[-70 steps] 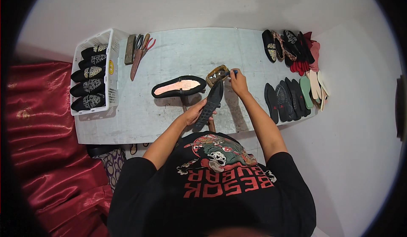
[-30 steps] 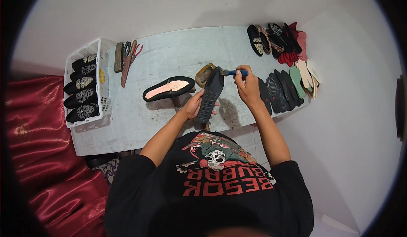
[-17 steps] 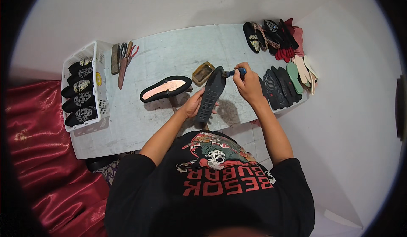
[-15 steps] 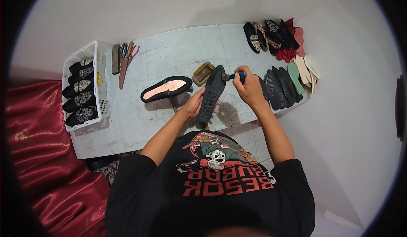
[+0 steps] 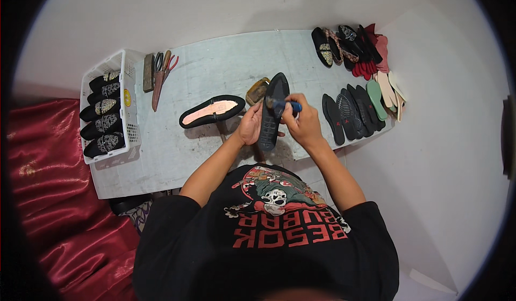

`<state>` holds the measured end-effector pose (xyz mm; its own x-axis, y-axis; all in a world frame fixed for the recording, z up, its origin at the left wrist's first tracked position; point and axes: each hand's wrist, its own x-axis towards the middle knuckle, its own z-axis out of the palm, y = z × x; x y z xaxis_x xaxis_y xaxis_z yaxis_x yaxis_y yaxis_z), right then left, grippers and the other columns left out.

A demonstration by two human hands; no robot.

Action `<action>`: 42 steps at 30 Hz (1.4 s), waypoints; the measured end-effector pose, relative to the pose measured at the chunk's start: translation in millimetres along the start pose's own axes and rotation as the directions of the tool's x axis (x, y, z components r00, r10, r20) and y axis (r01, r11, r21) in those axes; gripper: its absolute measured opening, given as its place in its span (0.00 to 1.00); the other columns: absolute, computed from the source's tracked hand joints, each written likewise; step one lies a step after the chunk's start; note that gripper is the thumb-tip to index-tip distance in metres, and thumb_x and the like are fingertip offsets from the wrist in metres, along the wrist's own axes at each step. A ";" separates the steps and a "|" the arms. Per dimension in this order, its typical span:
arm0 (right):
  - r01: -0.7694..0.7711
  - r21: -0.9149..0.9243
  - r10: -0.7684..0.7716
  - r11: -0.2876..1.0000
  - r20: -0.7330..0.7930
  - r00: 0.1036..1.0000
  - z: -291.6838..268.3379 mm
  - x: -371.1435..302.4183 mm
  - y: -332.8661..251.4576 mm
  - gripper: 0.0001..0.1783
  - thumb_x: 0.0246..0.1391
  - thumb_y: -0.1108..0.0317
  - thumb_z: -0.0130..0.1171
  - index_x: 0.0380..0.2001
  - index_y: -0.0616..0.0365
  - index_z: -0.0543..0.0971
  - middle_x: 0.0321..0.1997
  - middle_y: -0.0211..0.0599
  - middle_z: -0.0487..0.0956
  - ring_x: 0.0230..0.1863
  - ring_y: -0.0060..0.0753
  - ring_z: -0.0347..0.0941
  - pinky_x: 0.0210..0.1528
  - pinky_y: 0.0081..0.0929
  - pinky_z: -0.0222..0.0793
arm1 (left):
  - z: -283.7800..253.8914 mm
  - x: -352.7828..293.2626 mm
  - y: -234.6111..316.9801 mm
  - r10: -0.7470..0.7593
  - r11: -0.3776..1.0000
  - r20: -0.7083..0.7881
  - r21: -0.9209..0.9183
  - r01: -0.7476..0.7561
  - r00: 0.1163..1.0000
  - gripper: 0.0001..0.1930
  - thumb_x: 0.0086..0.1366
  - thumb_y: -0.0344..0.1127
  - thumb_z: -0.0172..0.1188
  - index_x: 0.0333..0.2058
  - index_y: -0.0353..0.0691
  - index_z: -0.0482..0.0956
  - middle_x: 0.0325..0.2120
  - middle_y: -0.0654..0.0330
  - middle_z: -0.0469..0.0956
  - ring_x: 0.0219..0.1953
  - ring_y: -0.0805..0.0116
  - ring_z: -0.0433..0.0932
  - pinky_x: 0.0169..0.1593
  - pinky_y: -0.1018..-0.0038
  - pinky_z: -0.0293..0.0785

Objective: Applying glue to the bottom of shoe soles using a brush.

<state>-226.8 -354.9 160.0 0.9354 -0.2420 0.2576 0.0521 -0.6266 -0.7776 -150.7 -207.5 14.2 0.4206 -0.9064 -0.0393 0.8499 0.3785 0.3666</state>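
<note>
My left hand (image 5: 250, 126) grips a black shoe sole (image 5: 268, 133) from its left side, with fingertips showing past its right edge. The sole's toe points away from me, and its heel half has a grid of hollows. In my right hand (image 5: 304, 122) is a brush with a blue handle (image 5: 295, 107); its bristles lie against the front half of the sole. Behind the sole, partly covered by it, stands a small yellowish-brown tub (image 5: 258, 90). To the left rests a black shoe upper (image 5: 200, 119) with a pale pink inside facing up.
A white crate (image 5: 130, 131) of black shoes stands at the left beside pliers (image 5: 173, 62), other hand tools and a dark block (image 5: 148, 73). More black soles (image 5: 333, 119), green and cream insoles (image 5: 375, 100), and finished shoes (image 5: 322, 47) line the table's right side.
The brush has moved from the sole's right edge near the toe onto its middle, nearer to me. The sole has shifted slightly away and stands a bit more upright in view.
</note>
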 end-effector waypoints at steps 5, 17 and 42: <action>0.041 -0.036 -0.041 0.999 -0.016 0.999 4.5 -9.2 3.7 0.09 0.63 0.66 0.57 0.41 0.61 0.75 0.21 0.46 0.77 0.22 0.45 0.80 0.26 0.37 0.72 | 10.4 1.5 7.1 0.046 0.998 -0.070 0.052 -0.043 0.996 0.32 0.76 0.58 0.27 0.69 0.48 0.60 0.59 0.53 0.73 0.58 0.53 0.75 0.55 0.41 0.77; 0.047 -0.006 -0.047 0.999 -0.015 0.999 14.4 -11.9 0.8 0.10 0.62 0.66 0.58 0.42 0.61 0.75 0.22 0.48 0.78 0.21 0.46 0.78 0.25 0.37 0.71 | -5.2 4.7 4.0 0.116 0.986 -0.115 0.135 -0.100 0.987 0.39 0.74 0.68 0.24 0.72 0.48 0.56 0.63 0.54 0.70 0.62 0.54 0.72 0.55 0.39 0.76; 0.054 -0.124 -0.070 0.991 -0.134 0.989 -20.8 -17.2 9.3 0.07 0.62 0.68 0.58 0.38 0.61 0.74 0.18 0.41 0.76 0.18 0.38 0.76 0.23 0.33 0.69 | 10.3 16.9 12.1 -0.019 0.999 -0.007 -0.050 0.019 1.000 0.32 0.78 0.55 0.30 0.68 0.39 0.63 0.61 0.50 0.72 0.65 0.49 0.70 0.59 0.32 0.72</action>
<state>-249.7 -372.1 160.3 0.8743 -0.2943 0.3860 0.0581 -0.7259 -0.6853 -136.6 -220.2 27.6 0.4065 -0.9122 -0.0525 0.8724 0.3704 0.3189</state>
